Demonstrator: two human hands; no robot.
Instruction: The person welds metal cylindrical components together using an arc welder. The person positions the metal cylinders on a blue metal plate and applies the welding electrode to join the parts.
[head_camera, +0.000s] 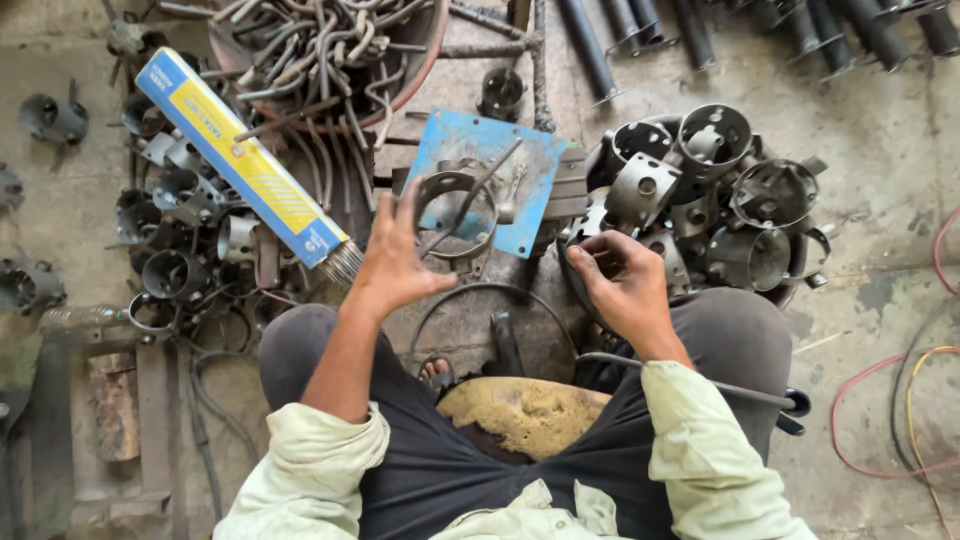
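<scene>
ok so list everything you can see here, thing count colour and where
blue plate: one, blue, floor centre
metal ring: one, grey, on the blue plate, at the left fingertips
thin rod: one, grey, lying across the ring
rod box: one, blue and yellow, left of centre, rod ends showing
bent rods: many, grey, in a round pan up top
cylindrical metal parts: many, grey, heaped at right
similar parts: several, dark grey, at left
pipes: several, dark, top right
cables: several, red and yellow, right edge
left hand: open, reaching to the ring
right hand: curled by the heap, contents unclear
</scene>
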